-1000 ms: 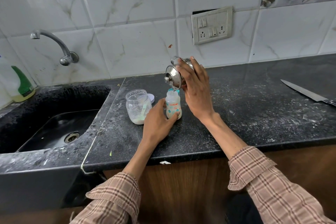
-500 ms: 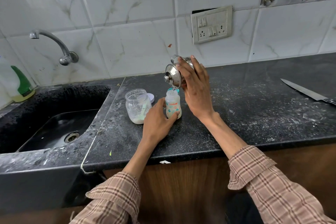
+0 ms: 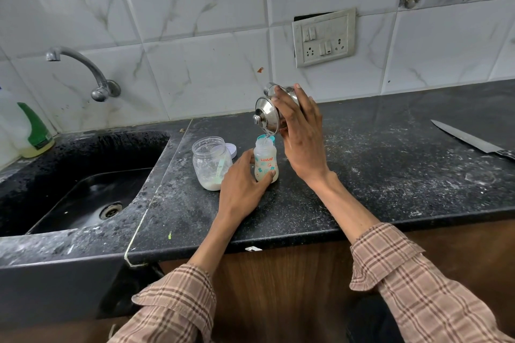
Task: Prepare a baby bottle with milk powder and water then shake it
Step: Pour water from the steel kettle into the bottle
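A small open baby bottle [image 3: 265,160] with orange lettering stands upright on the black counter [image 3: 362,181]. My left hand [image 3: 242,184] grips its lower part, thumb in front. My right hand [image 3: 299,133] holds a lidded steel pot [image 3: 267,114] tilted over the bottle's mouth, and a thin stream of water runs from the pot into the bottle. A clear jar [image 3: 210,161] with milk powder at its bottom and a pale green scoop inside stands just left of the bottle. A teal cap [image 3: 271,139] lies behind the bottle.
A white lid [image 3: 232,149] lies behind the jar. The black sink [image 3: 83,192] with a wall tap [image 3: 83,69] is to the left, a green-capped soap bottle [image 3: 30,131] at its far corner. A knife [image 3: 471,142] lies at the right of the counter.
Both hands, the pot and the bottle stay almost where they were; the pouring goes on.
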